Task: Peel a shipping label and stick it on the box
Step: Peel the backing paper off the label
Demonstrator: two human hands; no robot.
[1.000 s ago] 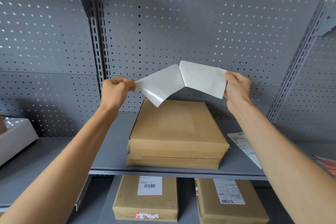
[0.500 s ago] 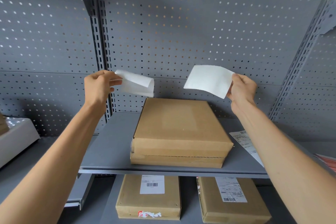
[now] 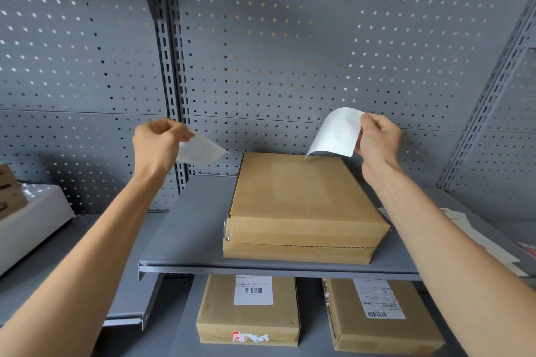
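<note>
Nearest the viewer, on the lower shelf, lie two labelled brown cardboard boxes (image 3: 249,310), each bearing a white barcode sticker. Above them, on the grey metal shelf (image 3: 185,243), rests the plain flat brown cardboard box (image 3: 301,206), its top bare of any label. Beyond its far edge both bare hands are raised in front of the grey perforated back panel (image 3: 290,52). The left hand (image 3: 158,148) pinches the glossy white backing sheet (image 3: 200,151) between thumb and fingers, its grip closed on the sheet, which now lies flatter and lower than half a second ago, when it curled over. The right hand (image 3: 377,139) holds the white shipping label (image 3: 336,133) by its upper right corner, grip clamped on it; the label has swung from a near-level spread into a downward curl, and its lower edge hangs just above the far edge of the box, while the two sheets, joined one second ago, are well apart.
</note>
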